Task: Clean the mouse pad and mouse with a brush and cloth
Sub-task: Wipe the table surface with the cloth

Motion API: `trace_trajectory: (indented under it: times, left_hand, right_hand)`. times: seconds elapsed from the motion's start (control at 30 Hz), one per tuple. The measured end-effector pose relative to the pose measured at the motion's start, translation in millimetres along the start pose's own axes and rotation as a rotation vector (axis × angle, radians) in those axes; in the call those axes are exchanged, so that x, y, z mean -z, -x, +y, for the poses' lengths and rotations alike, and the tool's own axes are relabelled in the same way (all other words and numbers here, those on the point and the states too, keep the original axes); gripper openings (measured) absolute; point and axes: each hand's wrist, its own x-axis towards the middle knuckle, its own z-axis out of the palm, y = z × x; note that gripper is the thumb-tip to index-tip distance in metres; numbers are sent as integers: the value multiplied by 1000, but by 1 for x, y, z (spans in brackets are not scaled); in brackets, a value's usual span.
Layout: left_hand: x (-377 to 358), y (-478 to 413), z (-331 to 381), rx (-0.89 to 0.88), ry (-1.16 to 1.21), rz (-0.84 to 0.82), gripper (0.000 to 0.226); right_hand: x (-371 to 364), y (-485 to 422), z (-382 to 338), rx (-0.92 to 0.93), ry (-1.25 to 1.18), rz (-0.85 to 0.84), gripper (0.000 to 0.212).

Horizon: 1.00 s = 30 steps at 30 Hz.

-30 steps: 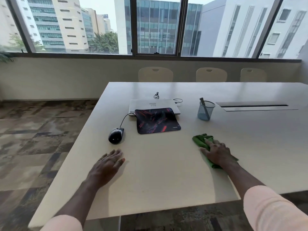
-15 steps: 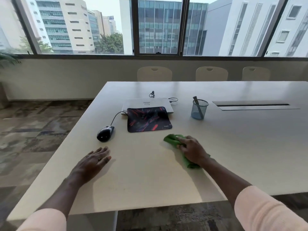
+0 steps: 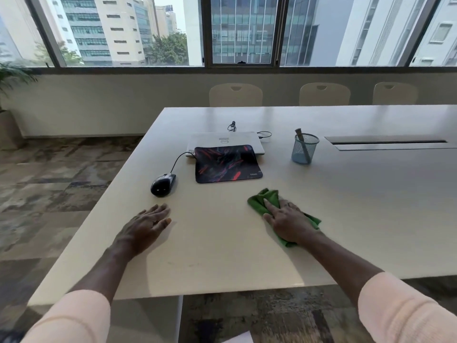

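Note:
A dark mouse pad (image 3: 227, 164) with red streaks lies on the white table (image 3: 358, 206), its far edge over a closed white laptop (image 3: 222, 139). A black wired mouse (image 3: 163, 184) sits to the pad's left. My right hand (image 3: 288, 222) presses flat on a green cloth (image 3: 265, 198) on the table, just in front of the pad's right corner. My left hand (image 3: 146, 225) rests flat on the table in front of the mouse, holding nothing. A brush (image 3: 302, 142) stands in a blue mesh cup (image 3: 304, 149) right of the laptop.
A cable slot (image 3: 388, 142) runs across the table at the right. Three cream chairs (image 3: 236, 95) stand along the far side under the windows. The table's near edge and left corner are close to my arms. A potted plant (image 3: 10, 75) stands at far left.
My right hand has slid the green cloth leftward across the table, from the right side to in front of the mouse pad. My left hand stayed flat on the table.

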Motion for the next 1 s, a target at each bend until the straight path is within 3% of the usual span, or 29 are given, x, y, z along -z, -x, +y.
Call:
trace_trajectory:
  times: [0.13, 0.23, 0.37, 0.5, 0.7, 0.87, 1.0]
  left_hand:
    - [2, 1, 1, -9, -2, -16, 48]
    - [3, 3, 3, -12, -16, -33, 50]
    - [5, 4, 5, -15, -26, -46, 52]
    - [5, 4, 4, -25, -42, -55, 54]
    - [3, 5, 4, -39, -52, -53, 55]
    - [6, 6, 5, -45, -47, -62, 55]
    - [8, 8, 6, -50, -36, -78, 56]
  right_hand:
    - [-9, 23, -46, 207, 16, 43, 56]
    - [-3, 20, -50, 213, -40, 79, 51]
    - [15, -4, -11, -84, -84, 216, 48]
    - [8, -9, 10, -289, 8, 103, 49]
    - [-7, 5, -46, -165, 12, 105, 53]
    - [-18, 29, -109, 78, 3, 69, 54]
    - [-11, 32, -115, 203, -65, 34, 50]
